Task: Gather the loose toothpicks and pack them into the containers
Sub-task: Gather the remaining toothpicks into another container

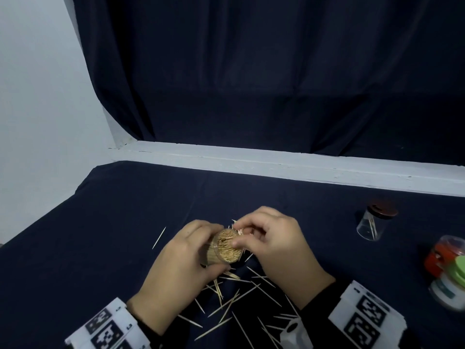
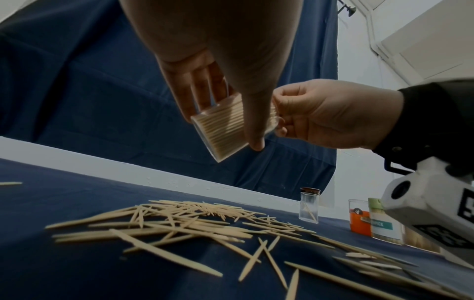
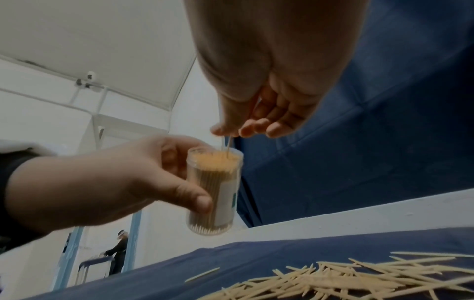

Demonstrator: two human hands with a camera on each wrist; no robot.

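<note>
Gripping a clear plastic container (image 1: 224,248) packed nearly full of toothpicks, the left hand (image 1: 176,270) holds it off the table (image 1: 75,235), tilted, its open mouth turned up toward the head camera. Its thumb and fingers (image 3: 197,200) curl round the container's wall, where a pale label shows in the right wrist view. The right hand (image 1: 274,245) sits just above the open mouth, its thumb and forefinger closed on a small pinch of toothpicks (image 3: 228,145) whose lower tips reach in among the packed ones; how many it pinches is hard to tell, perhaps two. The other fingers of that hand are loosely curled. Below and between the two wrists, a scatter of loose toothpicks (image 1: 234,295) lies on the dark blue cloth that covers the table, many crossing one another, and one single toothpick (image 1: 159,237) lies apart to the left. Far to the right stands a second clear container (image 1: 372,226) with a dark brown lid (image 1: 383,210), holding only a few toothpicks. Near the right edge sit an orange container (image 1: 439,256) and a green-lidded container (image 1: 453,283) side by side, close together. Both wrists wear white blocks with black square markings.
</note>
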